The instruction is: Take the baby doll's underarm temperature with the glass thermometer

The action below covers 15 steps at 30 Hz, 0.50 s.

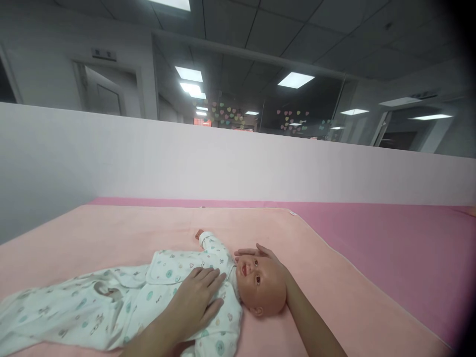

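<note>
A baby doll (262, 286) lies on its back on a peach-coloured pad, its bald head to the right and its legs to the left. It wears a white printed top (174, 265) and matching trousers (70, 310). My left hand (201, 297) rests flat on the doll's chest, fingers stretched out over the cloth. Beyond the head, my right hand (266, 252) lies along its far side with the fingers extended; part of the palm is hidden behind the head. One small doll hand (200, 234) pokes out of the far sleeve.
The peach pad (122, 228) covers most of a pink surface (390, 243), which shows at the right and along the back. Behind stands a low white partition (223, 163). Past it are glass with heart stickers, an open door (106, 94) and ceiling lights.
</note>
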Available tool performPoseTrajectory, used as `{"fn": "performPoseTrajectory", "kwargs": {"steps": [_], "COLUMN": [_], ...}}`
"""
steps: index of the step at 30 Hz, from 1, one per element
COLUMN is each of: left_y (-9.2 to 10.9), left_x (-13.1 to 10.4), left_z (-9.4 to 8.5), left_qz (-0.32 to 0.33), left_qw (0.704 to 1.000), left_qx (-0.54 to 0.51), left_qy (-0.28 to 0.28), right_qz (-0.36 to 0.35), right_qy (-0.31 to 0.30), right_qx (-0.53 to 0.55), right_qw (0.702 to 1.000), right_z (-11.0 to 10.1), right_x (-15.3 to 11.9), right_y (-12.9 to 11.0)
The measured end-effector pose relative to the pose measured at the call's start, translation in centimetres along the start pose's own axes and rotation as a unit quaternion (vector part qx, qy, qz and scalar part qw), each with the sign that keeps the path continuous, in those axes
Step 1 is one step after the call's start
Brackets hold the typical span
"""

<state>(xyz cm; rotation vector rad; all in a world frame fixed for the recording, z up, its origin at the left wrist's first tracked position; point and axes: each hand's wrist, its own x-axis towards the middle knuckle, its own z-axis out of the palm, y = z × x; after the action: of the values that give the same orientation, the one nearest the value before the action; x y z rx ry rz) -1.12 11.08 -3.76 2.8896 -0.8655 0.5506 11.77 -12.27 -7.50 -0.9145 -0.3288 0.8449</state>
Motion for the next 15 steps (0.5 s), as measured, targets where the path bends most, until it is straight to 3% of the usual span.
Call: {"fn": "performPoseTrajectory", "kwargs": {"steps": [8, 15], "left_y": [0.1, 0.0], "left_x": [-0.1, -0.2], "left_z": [1.0, 1.0], "left_qz": [0.007, 0.015], "left_qw": [0.999, 0.998], "left_qx": [0.035, 0.05], "left_qy": [0.02, 0.047], "right_qz": [0.075, 0.054], "right_qy": [0.024, 0.026], "right_qx": [0.046, 0.037], "right_qw": [0.996, 0.998], "right_z": [-0.1, 0.3], "right_x": [-0.6, -0.4], "right_y": [0.2, 0.3]}}
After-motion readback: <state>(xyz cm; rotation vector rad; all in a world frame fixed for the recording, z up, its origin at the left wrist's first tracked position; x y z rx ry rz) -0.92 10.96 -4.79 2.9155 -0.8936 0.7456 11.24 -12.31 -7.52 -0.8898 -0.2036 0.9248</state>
